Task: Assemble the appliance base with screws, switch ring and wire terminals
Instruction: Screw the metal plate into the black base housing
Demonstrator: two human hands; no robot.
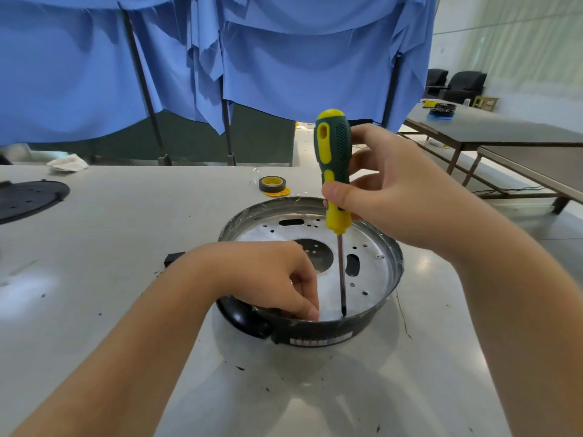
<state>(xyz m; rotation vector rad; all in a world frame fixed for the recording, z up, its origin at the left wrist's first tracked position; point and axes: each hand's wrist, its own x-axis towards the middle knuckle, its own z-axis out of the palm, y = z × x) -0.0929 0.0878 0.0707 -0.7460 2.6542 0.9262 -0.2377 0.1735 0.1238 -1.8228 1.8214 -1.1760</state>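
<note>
The green-and-yellow-handled screwdriver (335, 171) is gripped upright by the right hand (391, 190), its dark tip set down near the front inner edge of the round silver metal appliance base (375, 266). The left hand (268, 275) is curled over the base's near rim, fingertips pinched together beside the tip; what is pinched cannot be told. The base sits on the pale grey table (126, 247), with a black-and-yellow tape roll (273, 185) behind it.

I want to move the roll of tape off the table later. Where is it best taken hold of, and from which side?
Come from straight above. The roll of tape lies flat on the table behind the metal base, hole facing up, so the outer rim is free. Pinching across the rim, or with one finger in the hole and the thumb outside, should probably work.
</note>
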